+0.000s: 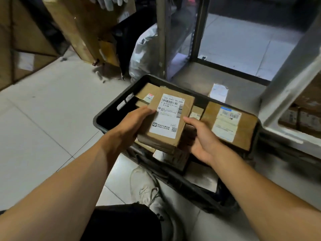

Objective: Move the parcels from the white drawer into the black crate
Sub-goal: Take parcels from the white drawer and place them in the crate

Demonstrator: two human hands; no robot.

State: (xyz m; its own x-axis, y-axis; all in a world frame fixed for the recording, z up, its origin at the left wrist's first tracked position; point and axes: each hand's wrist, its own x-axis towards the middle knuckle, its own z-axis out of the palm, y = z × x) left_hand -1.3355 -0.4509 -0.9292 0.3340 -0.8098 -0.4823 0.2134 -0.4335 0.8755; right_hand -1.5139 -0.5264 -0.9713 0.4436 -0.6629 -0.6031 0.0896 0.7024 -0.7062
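Note:
A black crate [111, 108] sits on the floor ahead of me with several brown parcels in it. I hold a brown cardboard parcel [170, 117] with a white shipping label just above the crate's middle. My left hand [133, 122] grips its left edge, thumb on top. My right hand [201, 138] holds its right lower side, thumb up against the edge. A larger flat parcel [229, 126] with a white and blue label lies in the crate's right part. The white drawer [284, 94] stands at the right edge, with brown parcels [302, 117] showing inside.
A metal shelf frame [196, 39] rises behind the crate. A white plastic bag [144, 54] and a tilted cardboard box [83, 32] held by another person's gloved hand [109, 2] are at the back left. Stacked cartons [20, 40] line the left. My shoe [144, 186] rests by the crate's near edge.

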